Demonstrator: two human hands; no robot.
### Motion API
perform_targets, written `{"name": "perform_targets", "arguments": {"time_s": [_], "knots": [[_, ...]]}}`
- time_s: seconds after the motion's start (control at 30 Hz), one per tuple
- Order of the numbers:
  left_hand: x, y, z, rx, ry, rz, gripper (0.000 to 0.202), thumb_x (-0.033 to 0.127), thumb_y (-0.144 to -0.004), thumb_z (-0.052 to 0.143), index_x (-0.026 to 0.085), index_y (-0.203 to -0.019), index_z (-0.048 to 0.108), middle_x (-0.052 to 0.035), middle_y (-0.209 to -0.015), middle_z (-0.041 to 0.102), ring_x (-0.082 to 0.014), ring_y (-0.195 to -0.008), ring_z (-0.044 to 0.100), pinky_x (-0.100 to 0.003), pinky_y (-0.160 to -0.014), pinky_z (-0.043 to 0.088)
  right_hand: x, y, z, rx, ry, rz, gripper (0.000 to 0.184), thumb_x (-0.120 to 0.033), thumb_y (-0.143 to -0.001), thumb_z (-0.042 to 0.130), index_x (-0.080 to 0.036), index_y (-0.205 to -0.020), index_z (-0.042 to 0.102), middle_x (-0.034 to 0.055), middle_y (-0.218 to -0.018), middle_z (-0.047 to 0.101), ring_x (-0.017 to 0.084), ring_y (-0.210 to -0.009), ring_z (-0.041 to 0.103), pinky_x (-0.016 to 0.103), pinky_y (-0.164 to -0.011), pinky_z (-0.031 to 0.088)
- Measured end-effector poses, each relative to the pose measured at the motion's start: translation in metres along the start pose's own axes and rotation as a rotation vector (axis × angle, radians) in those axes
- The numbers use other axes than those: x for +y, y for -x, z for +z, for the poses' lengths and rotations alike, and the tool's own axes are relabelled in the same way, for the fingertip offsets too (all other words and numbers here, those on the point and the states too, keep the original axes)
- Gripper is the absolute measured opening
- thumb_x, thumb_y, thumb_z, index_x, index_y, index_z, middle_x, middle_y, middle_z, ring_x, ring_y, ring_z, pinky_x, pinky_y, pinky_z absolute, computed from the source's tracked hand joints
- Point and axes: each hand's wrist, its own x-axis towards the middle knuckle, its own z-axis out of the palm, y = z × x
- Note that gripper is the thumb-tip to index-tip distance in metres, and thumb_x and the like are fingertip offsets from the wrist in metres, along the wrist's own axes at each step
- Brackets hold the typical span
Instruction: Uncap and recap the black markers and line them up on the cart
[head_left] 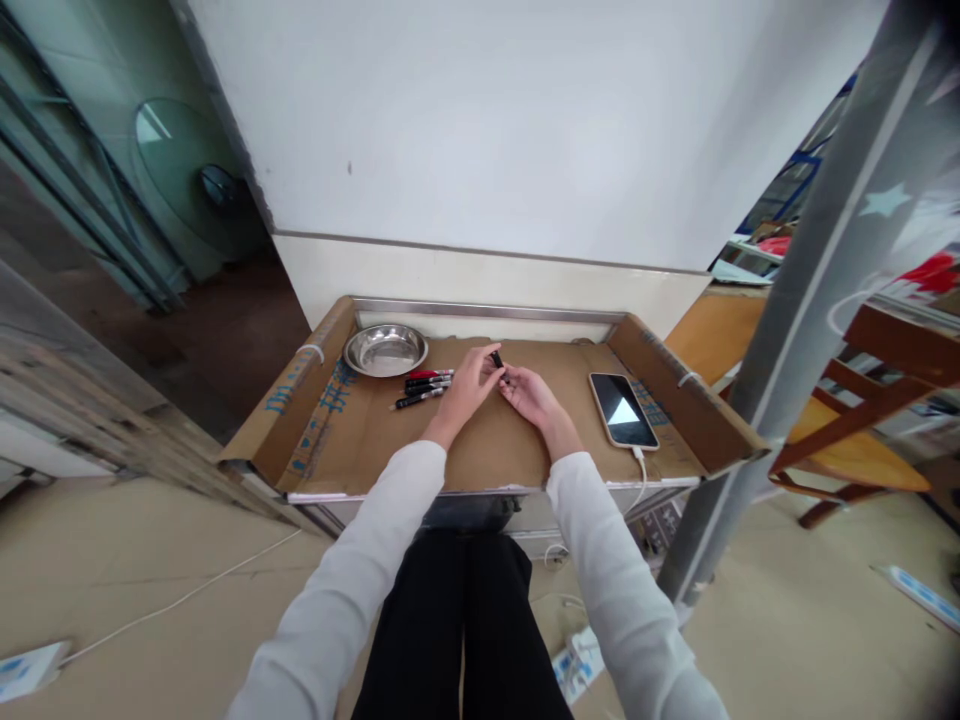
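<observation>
Over the middle of the cardboard, my two hands meet around a slim black pen (496, 358), mostly covered by the fingers. My left hand (466, 388) is closed, with thumb and fingertips pinching the pen's upper part. The fingers of my right hand (534, 396) are curled round its lower part, close to the left fingertips. Several black pens (418, 397) lie side by side left of my left hand, with a red pen (429, 374) at their far side. Beyond them stands a round, shallow metal bowl (385, 350).
A cardboard lining (360, 450) with raised side walls covers the small table. On its right lies a phone (624, 411) with a white cable (640, 470) plugged in. A white wall panel (487, 272) rises behind. A grey metal post (802, 290) and wooden chair (862, 430) stand right.
</observation>
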Motion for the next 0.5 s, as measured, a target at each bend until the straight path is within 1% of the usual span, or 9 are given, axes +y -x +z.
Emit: {"name": "perform_targets", "arguments": {"time_s": [0.07,0.13,0.23,0.37,0.43,0.5], "knots": [[0.0006,0.0008,0.0001,-0.06,0.01,0.049,0.039,0.029,-0.092,0.043,0.023,-0.131,0.041,-0.0073,-0.122,0.056,-0.0148,-0.111,0.056,-0.029,-0.098,0.044,0.0008,-0.001,0.0,-0.021,0.022,0.007,0.014,-0.013,-0.077,0.048,-0.017,-0.075,0.061,0.0016,-0.065,0.064,0.011,-0.059,0.058,0.023,-0.064,0.054],[0.0004,0.001,0.0006,-0.083,0.019,0.063,0.04,0.029,-0.093,0.042,0.023,-0.132,0.04,-0.0069,-0.125,0.056,-0.0148,-0.113,0.055,-0.029,-0.099,0.043,0.0016,-0.002,-0.0004,-0.029,0.048,-0.005,0.014,-0.014,-0.079,0.048,-0.018,-0.071,0.059,0.0015,-0.065,0.064,0.011,-0.06,0.059,0.024,-0.066,0.054],[0.0,0.0003,0.0006,-0.025,0.038,0.011,0.041,0.032,-0.093,0.042,0.02,-0.132,0.04,-0.0093,-0.126,0.056,-0.0154,-0.113,0.055,-0.029,-0.098,0.044,0.0025,-0.0021,-0.0009,-0.057,0.074,-0.028,0.013,-0.016,-0.08,0.049,-0.018,-0.076,0.061,0.0023,-0.07,0.065,0.012,-0.064,0.061,0.025,-0.072,0.055],[0.0019,-0.0006,-0.0018,0.04,0.036,-0.032,0.04,0.035,-0.094,0.039,0.019,-0.13,0.043,-0.0093,-0.118,0.059,-0.0144,-0.104,0.059,-0.028,-0.093,0.046,0.002,0.0003,-0.0014,-0.086,0.004,-0.02,0.014,-0.015,-0.08,0.05,-0.017,-0.083,0.064,0.0043,-0.08,0.069,0.013,-0.075,0.064,0.027,-0.079,0.055],[0.0026,-0.0005,-0.0024,0.016,0.013,-0.013,0.038,0.034,-0.094,0.037,0.021,-0.129,0.046,-0.0078,-0.114,0.06,-0.0139,-0.1,0.06,-0.027,-0.092,0.046,0.0009,0.0016,-0.0012,-0.065,-0.048,-0.004,0.016,-0.012,-0.08,0.049,-0.017,-0.081,0.064,0.004,-0.081,0.069,0.012,-0.078,0.064,0.027,-0.082,0.055],[0.002,-0.0003,-0.0018,-0.033,0.002,0.023,0.037,0.033,-0.095,0.037,0.023,-0.129,0.047,-0.0066,-0.112,0.061,-0.014,-0.1,0.06,-0.027,-0.091,0.046,-0.0002,0.0025,-0.0009,-0.032,-0.093,0.013,0.018,-0.009,-0.08,0.047,-0.017,-0.077,0.063,0.0024,-0.077,0.069,0.011,-0.076,0.064,0.024,-0.082,0.055]]}}
